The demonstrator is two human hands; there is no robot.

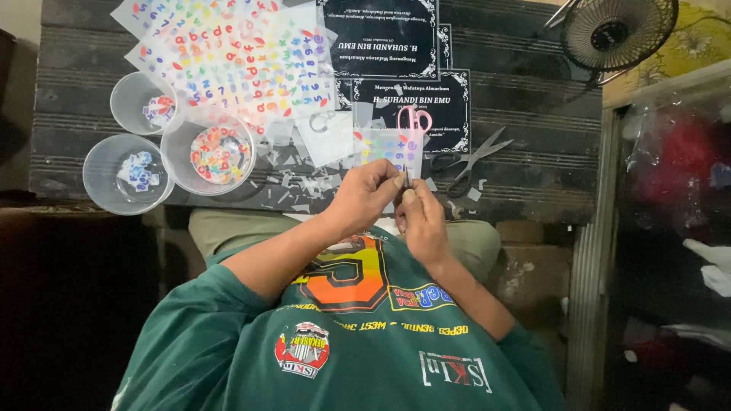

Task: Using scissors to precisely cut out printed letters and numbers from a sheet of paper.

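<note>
1. My left hand [364,194] and right hand [422,222] were closed together in a fine pinch on a small dark piece [407,180], held just over my lap at the near edge of the worktop [533,114]. What the piece was, I could not tell.
2. I judged that such small work wanted both wrists braced close to my body, with only the fingertips moving and a light pinch so the piece would not bend.
3. The pink-handled scissors [415,122] lay just beyond my hands, on a small clear sticker strip [387,149].
4. To the right of the pink-handled scissors lay grey scissors [474,158].
5. Beyond and beside them were two black rectangular cards [381,34] with white ornamental borders and white lettering.
6. To their left, clear sheets of many-coloured letter stickers [228,53] fanned out, with cut scraps [304,181] nearer me.
7. Farther left stood three clear round cups [209,152] holding coloured cut-outs.
</note>
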